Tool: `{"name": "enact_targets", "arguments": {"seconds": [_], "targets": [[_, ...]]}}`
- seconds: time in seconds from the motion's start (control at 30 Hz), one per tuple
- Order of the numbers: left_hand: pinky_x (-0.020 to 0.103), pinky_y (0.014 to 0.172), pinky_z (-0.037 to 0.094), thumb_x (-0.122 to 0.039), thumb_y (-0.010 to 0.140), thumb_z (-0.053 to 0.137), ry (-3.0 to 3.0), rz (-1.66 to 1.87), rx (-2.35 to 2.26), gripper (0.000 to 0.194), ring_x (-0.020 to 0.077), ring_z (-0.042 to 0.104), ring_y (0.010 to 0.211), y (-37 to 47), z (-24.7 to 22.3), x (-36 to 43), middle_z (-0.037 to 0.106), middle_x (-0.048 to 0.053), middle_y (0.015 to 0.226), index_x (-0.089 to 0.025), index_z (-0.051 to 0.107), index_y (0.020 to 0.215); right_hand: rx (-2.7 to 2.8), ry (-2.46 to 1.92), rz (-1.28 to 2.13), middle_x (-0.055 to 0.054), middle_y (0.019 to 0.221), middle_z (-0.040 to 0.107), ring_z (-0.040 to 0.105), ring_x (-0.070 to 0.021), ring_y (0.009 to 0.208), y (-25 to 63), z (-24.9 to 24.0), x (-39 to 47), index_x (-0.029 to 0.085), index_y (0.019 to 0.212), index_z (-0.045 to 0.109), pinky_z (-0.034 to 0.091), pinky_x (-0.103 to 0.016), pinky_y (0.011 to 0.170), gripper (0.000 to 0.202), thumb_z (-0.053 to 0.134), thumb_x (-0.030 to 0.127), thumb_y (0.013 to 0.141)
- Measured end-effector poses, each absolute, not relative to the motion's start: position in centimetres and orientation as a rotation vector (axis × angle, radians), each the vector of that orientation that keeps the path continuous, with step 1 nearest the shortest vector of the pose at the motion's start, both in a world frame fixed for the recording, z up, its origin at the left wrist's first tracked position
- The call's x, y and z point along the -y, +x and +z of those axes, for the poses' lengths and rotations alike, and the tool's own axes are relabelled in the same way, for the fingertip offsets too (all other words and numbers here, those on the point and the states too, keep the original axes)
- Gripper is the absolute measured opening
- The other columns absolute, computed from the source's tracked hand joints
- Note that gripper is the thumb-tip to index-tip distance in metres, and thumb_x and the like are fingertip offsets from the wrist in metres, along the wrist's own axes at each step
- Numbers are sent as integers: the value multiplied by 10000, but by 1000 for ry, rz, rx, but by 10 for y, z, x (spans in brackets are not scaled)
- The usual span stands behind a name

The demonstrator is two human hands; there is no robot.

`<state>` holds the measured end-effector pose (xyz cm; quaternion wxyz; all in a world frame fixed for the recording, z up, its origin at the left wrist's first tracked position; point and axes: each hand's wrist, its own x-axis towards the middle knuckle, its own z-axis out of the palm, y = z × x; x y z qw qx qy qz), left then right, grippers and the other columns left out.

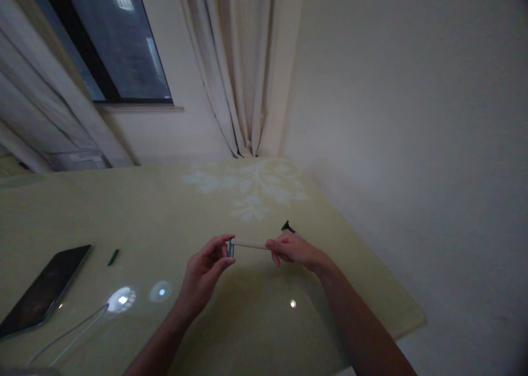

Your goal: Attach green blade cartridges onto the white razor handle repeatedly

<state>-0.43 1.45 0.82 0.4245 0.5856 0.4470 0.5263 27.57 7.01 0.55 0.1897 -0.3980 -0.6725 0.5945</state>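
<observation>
My left hand [200,274] pinches a small dark-green, narrow-framed piece, which looks like a razor cartridge [231,248], upright between thumb and fingers. A thin pale stick [250,245] runs level from that piece to my right hand [295,249], whose thumb and fingers are closed on its right end. The stick's left end meets the cartridge; whether it is fixed to it or only touches, I cannot tell. Just behind my right hand lies a razor [287,226] with a dark head, its handle partly hidden by the hand. Both hands are above the glossy table [256,332].
A dark tablet-like device [45,288] lies at the left, with a small dark-green piece [113,257] beside it. A pale cable [72,332] crosses the near left. The table's right edge runs along a wall [412,145]; curtains [239,62] hang behind.
</observation>
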Motion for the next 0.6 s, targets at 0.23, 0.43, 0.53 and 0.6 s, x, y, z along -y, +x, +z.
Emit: {"name": "enact_targets", "arguments": {"seconds": [0.23,0.43,0.53,0.6], "targets": [[247,645,458,-279,885,763,1520,1327,-1096,338,145,577,703,-6,5,-18,586,-24,781,-214,774,1216,1880,-1121,1628,83,459,293,239,-83,464,276,4,-72,145,625,672,172,-274,504,744,571,820,922],[249,648,462,-279,893,767,1526,1329,-1112,333,141,578,691,-8,3,-17,591,-31,772,-222,770,1221,1885,-1164,1598,80,467,299,250,-84,465,275,4,-69,146,637,688,175,-273,503,751,565,828,924],[247,661,463,-269,911,753,1557,1329,-1108,323,139,587,704,-8,3,-17,591,-30,783,-234,769,1232,1947,-1124,1646,84,470,275,237,-85,475,277,7,-66,138,668,722,178,-275,515,713,591,782,945],[247,669,470,-265,916,747,1572,1333,-1104,319,138,595,709,-8,3,-16,592,-31,789,-242,770,1233,1953,-1136,1625,80,474,280,252,-88,478,277,5,-66,140,659,713,184,-275,516,731,581,803,937]]}}
